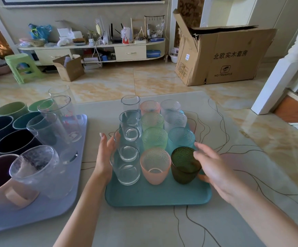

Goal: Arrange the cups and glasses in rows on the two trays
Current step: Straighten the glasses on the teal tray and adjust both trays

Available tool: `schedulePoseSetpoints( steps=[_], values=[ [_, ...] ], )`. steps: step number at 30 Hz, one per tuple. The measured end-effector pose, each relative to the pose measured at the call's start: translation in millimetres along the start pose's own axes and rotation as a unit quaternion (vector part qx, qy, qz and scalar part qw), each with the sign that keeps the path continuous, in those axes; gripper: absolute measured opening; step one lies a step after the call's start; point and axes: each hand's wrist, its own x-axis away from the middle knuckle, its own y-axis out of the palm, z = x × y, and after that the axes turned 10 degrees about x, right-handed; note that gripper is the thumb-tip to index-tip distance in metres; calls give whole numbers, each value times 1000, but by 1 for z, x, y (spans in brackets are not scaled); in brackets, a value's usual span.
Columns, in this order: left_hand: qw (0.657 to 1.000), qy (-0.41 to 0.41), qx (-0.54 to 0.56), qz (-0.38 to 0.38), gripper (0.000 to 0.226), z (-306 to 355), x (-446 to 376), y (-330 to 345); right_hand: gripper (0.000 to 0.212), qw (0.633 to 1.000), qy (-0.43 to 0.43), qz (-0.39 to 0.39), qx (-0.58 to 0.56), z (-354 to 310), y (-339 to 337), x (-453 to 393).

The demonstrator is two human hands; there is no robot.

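Observation:
A teal tray in the middle of the table holds three rows of glasses running away from me. Clear tall glasses form the left row, with textured pink, green, blue and frosted ones beside them. My left hand lies flat against the left side of the nearest clear glass, fingers spread. My right hand curls around the right side of the dark green glass at the front right, next to a pink glass. At left, a blue-grey tray carries several mugs and tall clear glasses.
A pink mug and a frosted glass stand at the near end of the blue-grey tray. Beyond the table's far edge are the tiled floor, a large cardboard box, a green stool and a low cabinet.

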Motion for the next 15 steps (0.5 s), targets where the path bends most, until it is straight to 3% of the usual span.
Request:
schedulePoseSetpoints(
  steps=[4, 9, 15],
  values=[
    [1000, 2, -6, -10, 68, 1, 2, 4, 50, 998, -12, 4, 61, 2, 1, 4],
    [1000, -2, 2, -15, 64, 1, 0, 5, 43, 1000, 4, 4, 29, -7, 0, 11],
    [999, -28, 13, -20, 86, 8, -14, -7, 39, 995, -34, 86, 42, -41, -26, -27]
  ],
)
